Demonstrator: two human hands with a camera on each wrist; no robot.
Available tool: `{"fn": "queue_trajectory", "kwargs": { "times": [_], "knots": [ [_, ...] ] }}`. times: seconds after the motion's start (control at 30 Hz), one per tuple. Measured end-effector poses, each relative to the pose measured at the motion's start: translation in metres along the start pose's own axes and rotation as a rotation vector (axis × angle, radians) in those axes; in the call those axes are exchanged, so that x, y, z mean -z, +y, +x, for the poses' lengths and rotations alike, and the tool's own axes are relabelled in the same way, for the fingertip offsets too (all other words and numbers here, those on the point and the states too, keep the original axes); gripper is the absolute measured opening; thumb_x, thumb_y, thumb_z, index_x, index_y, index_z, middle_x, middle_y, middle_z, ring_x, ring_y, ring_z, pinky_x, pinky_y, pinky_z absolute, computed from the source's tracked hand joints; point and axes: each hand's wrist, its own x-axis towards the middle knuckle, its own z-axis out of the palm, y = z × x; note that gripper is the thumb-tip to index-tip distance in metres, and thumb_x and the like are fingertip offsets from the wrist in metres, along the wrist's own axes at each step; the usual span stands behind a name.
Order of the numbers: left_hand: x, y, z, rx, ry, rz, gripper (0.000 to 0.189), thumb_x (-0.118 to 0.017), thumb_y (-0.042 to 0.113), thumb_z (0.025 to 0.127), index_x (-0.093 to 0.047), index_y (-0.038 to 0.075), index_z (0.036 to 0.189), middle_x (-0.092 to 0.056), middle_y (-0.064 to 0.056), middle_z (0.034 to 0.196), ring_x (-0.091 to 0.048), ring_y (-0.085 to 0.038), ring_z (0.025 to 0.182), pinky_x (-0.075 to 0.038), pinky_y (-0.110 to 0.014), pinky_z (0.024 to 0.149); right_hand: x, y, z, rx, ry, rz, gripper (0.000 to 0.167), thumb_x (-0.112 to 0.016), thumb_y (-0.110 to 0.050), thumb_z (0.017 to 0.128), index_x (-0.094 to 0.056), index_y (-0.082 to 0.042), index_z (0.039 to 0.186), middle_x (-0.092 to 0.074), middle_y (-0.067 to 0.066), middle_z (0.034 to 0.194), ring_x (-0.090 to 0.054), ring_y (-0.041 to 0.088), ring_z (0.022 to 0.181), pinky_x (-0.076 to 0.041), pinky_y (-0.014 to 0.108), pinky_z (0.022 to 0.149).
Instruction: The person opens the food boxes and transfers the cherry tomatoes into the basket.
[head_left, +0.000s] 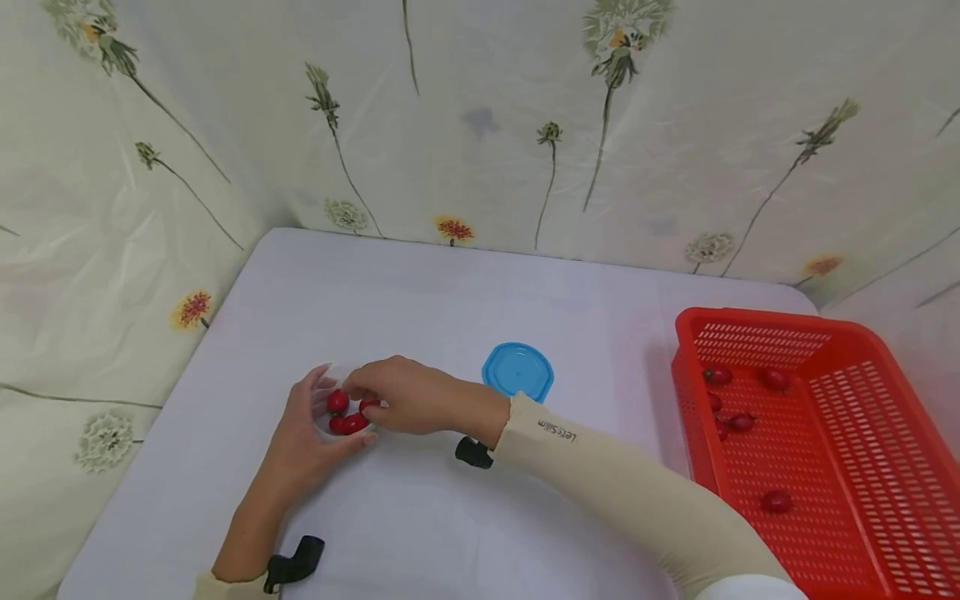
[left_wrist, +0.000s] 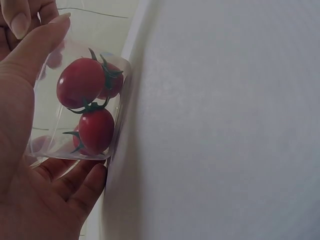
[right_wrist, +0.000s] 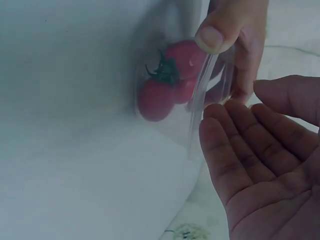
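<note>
L hand [head_left: 300, 446] grips clear plastic tub [left_wrist: 52, 117] w/ oval red tomatoes [left_wrist: 80, 82]. R hand [head_left: 416, 396], loosely curved & empty, is at its rim.

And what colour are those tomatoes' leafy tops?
Green; the leafy tops show best in the left wrist view.

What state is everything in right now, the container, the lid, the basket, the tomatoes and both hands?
Clear container: open, tomatoes inside
Tomatoes in the container: whole, green stalks attached
Blue lid: off, lying on the table
Red basket: open-topped, holding more tomatoes, spread apart
Left hand: gripping the container
Right hand: at the container's mouth, no tomato visibly gripped
</note>
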Motion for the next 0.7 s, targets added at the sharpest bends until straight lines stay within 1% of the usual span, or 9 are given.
{"fn": "queue_trajectory", "kwargs": {
  "times": [0.1,0.2,0.33,0.4,0.47,0.57,0.7],
  "knots": [
    [0.000,0.000,0.000,-0.007,-0.002,-0.001,0.116,-0.092,0.043,0.079,-0.018,0.016,0.164,-0.040,-0.012,0.152,-0.048,-0.036,0.139,-0.047,-0.059,0.109,-0.003,0.000,0.005,-0.001,-0.023,-0.020,0.037,-0.069,-0.010,0.100,-0.066,-0.007,0.137,-0.071,0.004,0.125,-0.064,0.009,0.102,-0.050,0.013,0.088],
    [0.001,0.000,0.000,-0.013,-0.002,-0.009,0.114,-0.092,0.041,0.081,-0.018,0.016,0.164,-0.041,-0.012,0.152,-0.049,-0.035,0.139,-0.045,-0.059,0.111,-0.005,-0.001,0.011,-0.002,-0.054,-0.043,0.031,-0.068,-0.011,0.101,-0.068,-0.009,0.132,-0.071,0.000,0.117,-0.062,0.009,0.098,-0.050,0.013,0.084],
    [0.002,-0.001,-0.001,-0.030,0.002,-0.013,0.110,-0.091,0.030,0.083,-0.019,0.014,0.164,-0.042,-0.014,0.153,-0.049,-0.035,0.140,-0.044,-0.058,0.112,-0.007,-0.005,0.019,-0.020,-0.114,-0.072,0.022,-0.066,-0.011,0.101,-0.071,-0.010,0.123,-0.069,-0.007,0.107,-0.060,0.007,0.092,-0.049,0.015,0.078],
    [0.002,-0.001,-0.002,-0.045,0.003,-0.013,0.109,-0.091,0.025,0.084,-0.019,0.012,0.164,-0.043,-0.015,0.153,-0.048,-0.036,0.140,-0.043,-0.059,0.113,-0.008,-0.008,0.022,-0.033,-0.143,-0.086,0.018,-0.066,-0.010,0.101,-0.072,-0.010,0.117,-0.068,-0.008,0.102,-0.059,0.007,0.089,-0.049,0.015,0.075],
    [0.003,-0.001,-0.003,-0.054,0.004,-0.014,0.107,-0.090,0.023,0.084,-0.019,0.011,0.164,-0.043,-0.015,0.153,-0.048,-0.037,0.140,-0.041,-0.059,0.113,-0.008,-0.011,0.024,-0.049,-0.169,-0.097,0.013,-0.065,-0.008,0.101,-0.072,-0.010,0.111,-0.067,-0.007,0.096,-0.058,0.008,0.085,-0.048,0.016,0.072],
    [0.003,0.000,-0.003,-0.060,0.007,-0.012,0.106,-0.090,0.023,0.085,-0.019,0.010,0.164,-0.044,-0.016,0.152,-0.048,-0.038,0.140,-0.040,-0.060,0.114,-0.008,-0.015,0.027,-0.076,-0.196,-0.109,0.009,-0.065,-0.005,0.099,-0.071,-0.011,0.103,-0.064,-0.005,0.088,-0.056,0.011,0.079,-0.046,0.019,0.067],
    [0.002,0.001,-0.002,-0.059,0.009,-0.016,0.107,-0.090,0.023,0.085,-0.019,0.011,0.164,-0.044,-0.016,0.152,-0.048,-0.038,0.140,-0.040,-0.060,0.114,-0.009,-0.015,0.030,-0.099,-0.226,-0.130,0.008,-0.069,-0.004,0.096,-0.070,-0.010,0.101,-0.065,-0.003,0.086,-0.054,0.011,0.077,-0.044,0.019,0.066]
  ]
}}
